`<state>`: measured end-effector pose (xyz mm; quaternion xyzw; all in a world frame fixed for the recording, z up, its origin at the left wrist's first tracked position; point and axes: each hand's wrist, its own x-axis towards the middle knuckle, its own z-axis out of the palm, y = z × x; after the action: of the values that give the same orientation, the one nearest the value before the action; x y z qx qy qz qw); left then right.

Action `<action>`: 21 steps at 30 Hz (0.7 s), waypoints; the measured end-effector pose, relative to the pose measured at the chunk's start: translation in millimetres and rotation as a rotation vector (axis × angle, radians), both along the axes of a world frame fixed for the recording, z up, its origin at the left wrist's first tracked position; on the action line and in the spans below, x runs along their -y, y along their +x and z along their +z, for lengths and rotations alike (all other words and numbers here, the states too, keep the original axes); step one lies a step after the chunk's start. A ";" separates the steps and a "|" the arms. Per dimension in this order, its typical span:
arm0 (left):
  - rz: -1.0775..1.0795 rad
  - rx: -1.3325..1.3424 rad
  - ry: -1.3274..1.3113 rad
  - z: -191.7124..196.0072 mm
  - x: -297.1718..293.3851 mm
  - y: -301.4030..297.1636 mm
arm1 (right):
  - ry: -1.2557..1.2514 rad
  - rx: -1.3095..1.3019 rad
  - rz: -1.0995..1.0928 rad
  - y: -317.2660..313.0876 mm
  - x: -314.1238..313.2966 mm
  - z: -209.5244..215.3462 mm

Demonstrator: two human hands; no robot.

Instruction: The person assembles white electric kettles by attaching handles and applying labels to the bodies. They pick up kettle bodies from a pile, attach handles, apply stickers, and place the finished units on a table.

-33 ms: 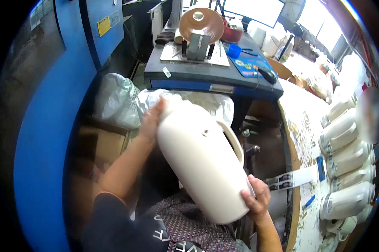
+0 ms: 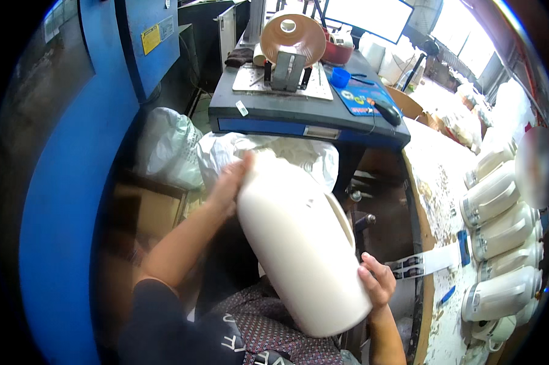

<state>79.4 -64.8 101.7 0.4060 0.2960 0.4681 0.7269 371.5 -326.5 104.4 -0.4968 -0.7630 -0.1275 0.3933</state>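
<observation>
A cream-white thermos jug (image 2: 298, 249) is held aslant in front of me, its neck toward the far left and its base toward the near right. My left hand (image 2: 227, 187) is closed round the neck end, with some fingers hidden behind it. Against the side of the base, my right hand (image 2: 379, 281) grips with bent fingers. The jug's handle (image 2: 342, 220) is on its right side. A small mark shows on the body near the upper end of the handle.
Ahead stands a dark bench (image 2: 250, 117) with a tan bowl-shaped piece (image 2: 292, 42) in a metal fixture, a blue cup (image 2: 340, 76) and a computer mouse (image 2: 387, 113). Several white jugs (image 2: 502, 295) line the worn side table (image 2: 438, 182). A blue cabinet (image 2: 61, 201) rises at left.
The jug has shifted slightly right and rolled a little, so its handle shows more edge-on and the small mark has moved right. Both hands stay on it.
</observation>
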 end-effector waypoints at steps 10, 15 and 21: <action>0.660 -0.622 0.900 120.1 -209.4 70.7 | 0.032 -1.692 -0.038 46.3 -130.3 34.4; 0.446 -0.457 0.450 92.3 -368.2 77.2 | -0.033 -1.695 0.337 53.2 -314.3 118.1; 0.286 0.373 0.276 96.4 -300.0 56.5 | -0.043 -1.463 0.156 29.0 -481.5 163.5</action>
<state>135.9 235.2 198.1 0.3621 0.1449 0.6685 0.6333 400.5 155.0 267.9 -0.4067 -0.3408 0.2800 0.8000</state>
